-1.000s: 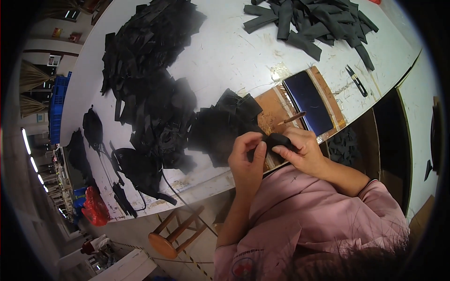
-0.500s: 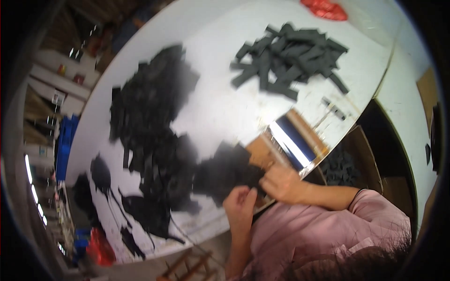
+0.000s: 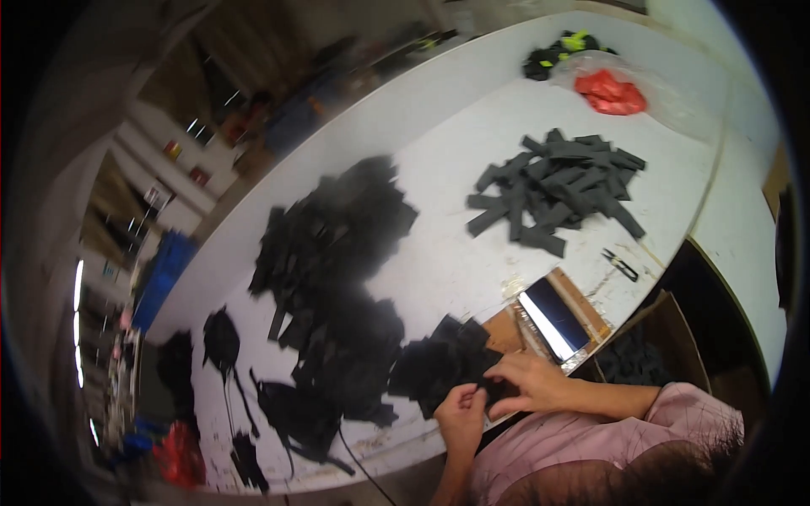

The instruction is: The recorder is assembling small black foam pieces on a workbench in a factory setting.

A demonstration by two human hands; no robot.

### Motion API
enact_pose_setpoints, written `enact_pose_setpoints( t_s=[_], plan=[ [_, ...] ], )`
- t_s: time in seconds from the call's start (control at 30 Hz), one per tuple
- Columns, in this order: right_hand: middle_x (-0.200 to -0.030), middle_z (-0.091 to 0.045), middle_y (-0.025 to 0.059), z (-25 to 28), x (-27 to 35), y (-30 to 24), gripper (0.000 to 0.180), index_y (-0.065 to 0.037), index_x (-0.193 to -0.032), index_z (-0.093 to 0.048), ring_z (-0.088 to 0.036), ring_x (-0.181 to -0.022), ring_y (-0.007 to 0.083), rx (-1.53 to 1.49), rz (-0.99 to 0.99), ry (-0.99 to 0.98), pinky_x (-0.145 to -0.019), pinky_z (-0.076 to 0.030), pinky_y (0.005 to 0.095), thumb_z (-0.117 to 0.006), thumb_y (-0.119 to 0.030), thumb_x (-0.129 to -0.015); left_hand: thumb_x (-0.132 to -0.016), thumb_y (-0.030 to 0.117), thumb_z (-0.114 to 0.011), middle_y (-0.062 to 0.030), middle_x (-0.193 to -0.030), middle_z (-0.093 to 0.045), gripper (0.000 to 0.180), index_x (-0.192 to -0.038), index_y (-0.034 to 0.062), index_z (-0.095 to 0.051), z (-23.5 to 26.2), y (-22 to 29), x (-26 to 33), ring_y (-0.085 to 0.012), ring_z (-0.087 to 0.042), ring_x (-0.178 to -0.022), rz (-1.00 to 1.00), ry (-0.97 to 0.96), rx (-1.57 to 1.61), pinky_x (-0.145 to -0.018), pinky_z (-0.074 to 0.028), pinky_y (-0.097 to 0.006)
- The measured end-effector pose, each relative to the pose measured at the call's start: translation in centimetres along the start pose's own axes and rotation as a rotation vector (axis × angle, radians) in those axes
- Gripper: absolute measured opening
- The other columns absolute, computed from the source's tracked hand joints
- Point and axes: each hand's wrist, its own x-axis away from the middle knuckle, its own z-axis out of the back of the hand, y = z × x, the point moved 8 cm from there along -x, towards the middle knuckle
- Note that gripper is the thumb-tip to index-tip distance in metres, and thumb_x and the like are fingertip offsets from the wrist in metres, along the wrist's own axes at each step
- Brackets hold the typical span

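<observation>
My left hand is closed in a pinch at the near edge of the table; what its fingertips hold is too small to make out. Close beside it, my right hand curves its thumb and fingers around a dark piece of fabric, partly hidden by the hand. Just beyond both hands lies a small heap of flat black fabric pieces. Right of that heap, a shiny flat plate rests on a brown board, next to my right hand.
A large black fabric pile spreads to the left, a heap of dark grey strips at the far right. Thread snips lie near the board. An open cardboard box stands below the right edge. Black corded pouches lie at left.
The view has shifted, so the table and everything on it appear lower and further right. My hands stay close together by the small black heap; the right hand's thumb and fingers look further apart.
</observation>
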Motion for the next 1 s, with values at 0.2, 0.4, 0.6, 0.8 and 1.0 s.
enact_pose_setpoints(
  t_s=[0.2,0.4,0.6,0.8,1.0],
  plan=[
    [-0.067,-0.056,0.0103,0.5,-0.3,0.8,0.013,-0.001,-0.078,-0.060,-0.054,-0.059,0.0213,-0.232,-0.101,0.180,-0.054,-0.041,0.0295,-0.064,-0.009,-0.068,-0.075,0.004,-0.059,-0.0073,-0.070,-0.059,0.011,-0.084,-0.0017,-0.054,-2.1,1.2,0.5,-0.0091,-0.055,-0.061,-0.112,-0.094,-0.053,-0.053,-0.044,-0.023],
    [-0.069,-0.053,0.0142,-2.1,-0.7,-0.7,0.014,0.002,-0.078,-0.058,-0.052,-0.063,0.0281,-0.013,-0.047,0.111,-0.056,-0.041,0.0335,-0.058,0.005,-0.065,-0.072,-0.003,-0.050,-0.0153,-0.071,-0.056,0.013,-0.084,0.0012,-0.051,0.1,3.1,2.4,-0.0323,-0.056,-0.060,-0.465,0.331,-0.281,-0.051,-0.045,-0.037],
    [-0.073,-0.048,0.0140,-4.0,-0.1,0.9,0.022,0.001,-0.082,-0.052,-0.049,-0.065,0.0301,0.174,-0.088,0.185,-0.055,-0.040,0.0351,-0.055,0.007,-0.061,-0.074,-0.005,-0.050,-0.0064,-0.066,-0.056,0.009,-0.082,-0.0012,-0.049,0.6,-1.8,0.9,-0.0129,-0.056,-0.057,-0.209,0.304,0.359,-0.049,-0.045,-0.025],
    [-0.063,-0.044,0.0062,-3.5,0.7,2.7,0.006,0.001,-0.073,-0.049,-0.040,-0.053,0.0136,-0.039,-0.200,0.191,-0.048,-0.033,0.0248,-0.053,0.002,-0.068,-0.069,-0.009,-0.051,-0.0020,-0.069,-0.051,0.013,-0.075,0.0011,-0.047,-0.3,-2.8,-0.3,-0.0045,-0.051,-0.063,-0.045,0.050,0.711,-0.054,-0.042,-0.017],
    [-0.070,-0.049,0.0082,-3.8,0.3,2.5,0.011,0.001,-0.080,-0.051,-0.047,-0.057,0.0171,0.082,-0.151,0.217,-0.052,-0.039,0.0264,-0.054,0.000,-0.070,-0.067,-0.008,-0.052,-0.0083,-0.063,-0.053,0.010,-0.072,-0.0005,-0.047,1.8,0.0,0.9,-0.0135,-0.055,-0.058,-0.244,0.228,0.209,-0.050,-0.042,-0.025]
  ],
)
